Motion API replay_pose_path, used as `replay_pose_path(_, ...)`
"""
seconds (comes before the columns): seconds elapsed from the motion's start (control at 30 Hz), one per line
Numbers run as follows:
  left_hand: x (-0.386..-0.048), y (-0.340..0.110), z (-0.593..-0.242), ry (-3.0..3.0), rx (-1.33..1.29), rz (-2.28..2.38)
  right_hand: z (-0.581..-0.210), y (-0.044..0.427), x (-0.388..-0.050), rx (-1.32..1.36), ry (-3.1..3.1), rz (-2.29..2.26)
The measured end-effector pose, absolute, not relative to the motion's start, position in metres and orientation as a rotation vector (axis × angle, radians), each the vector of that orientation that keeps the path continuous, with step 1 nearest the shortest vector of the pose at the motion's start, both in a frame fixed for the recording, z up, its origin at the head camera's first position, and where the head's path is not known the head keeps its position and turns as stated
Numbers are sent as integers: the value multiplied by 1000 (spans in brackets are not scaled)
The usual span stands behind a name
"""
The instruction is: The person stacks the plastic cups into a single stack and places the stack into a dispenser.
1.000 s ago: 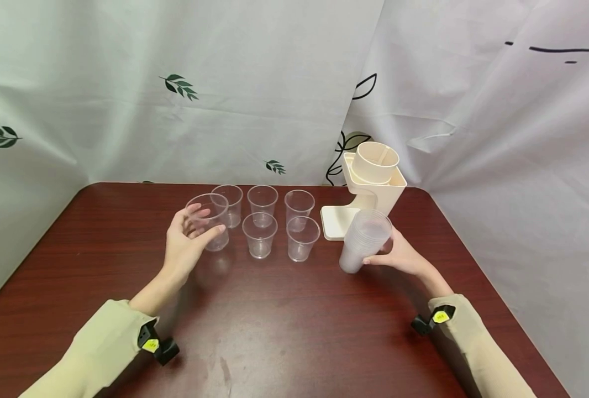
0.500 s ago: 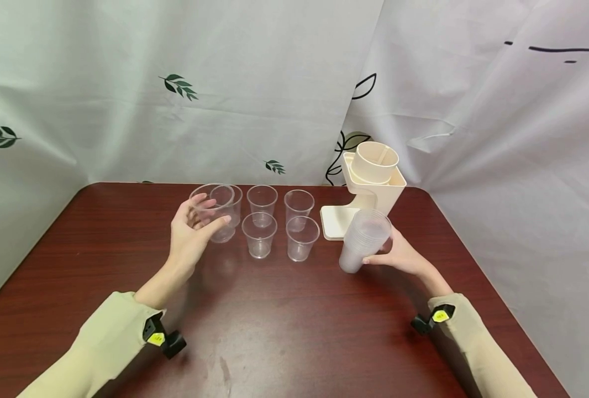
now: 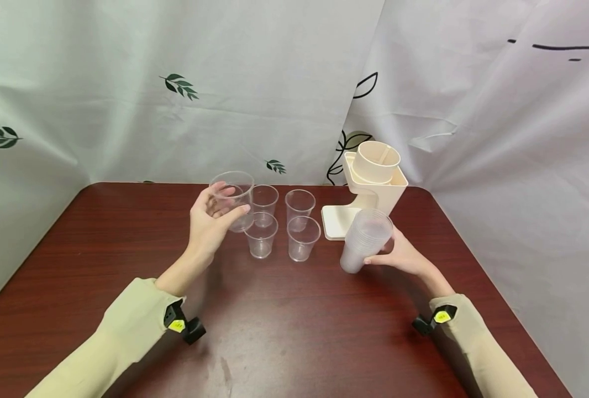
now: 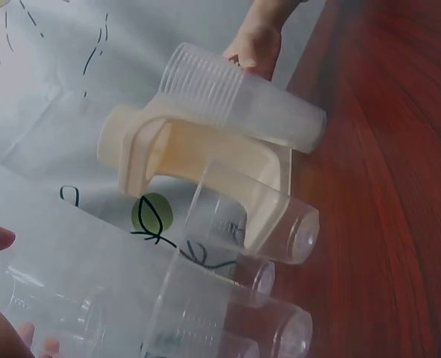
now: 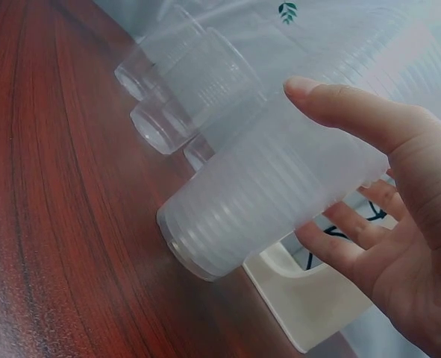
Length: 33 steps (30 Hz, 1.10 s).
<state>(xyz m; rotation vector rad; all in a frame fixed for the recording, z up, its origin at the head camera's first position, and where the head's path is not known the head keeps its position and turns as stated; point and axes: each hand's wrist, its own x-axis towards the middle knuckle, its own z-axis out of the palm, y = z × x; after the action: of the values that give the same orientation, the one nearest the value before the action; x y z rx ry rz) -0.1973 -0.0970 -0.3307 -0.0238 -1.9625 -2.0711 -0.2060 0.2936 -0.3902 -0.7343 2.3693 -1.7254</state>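
Note:
My left hand holds a clear plastic cup by its sides, raised above the table, left of the other cups. In the left wrist view, that cup is further from the tabletop than the standing cups. Another cup behind it is hard to make out through the clear plastic. My right hand grips a stack of nested plastic cups at the right. In the right wrist view, thumb and fingers lie around the stack. Upright single cups stand between the hands, including a front left cup and a front right cup.
A cream cup dispenser with a round tube on top and a flat base stands behind the stack. Two more cups, back middle and back right, stand near the far edge of the dark red table. A pale curtain hangs behind.
My left hand has moved right and away from me with the cup, which now overlaps the back left cup's place in the head view. My right hand and the stack have stayed put.

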Motion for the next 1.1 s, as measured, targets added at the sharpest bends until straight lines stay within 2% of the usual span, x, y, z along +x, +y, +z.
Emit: replay_pose_path(1.1,-204,-50,-309,-2019,-293,-2102,-392,295,-207,-742,2399,-1692)
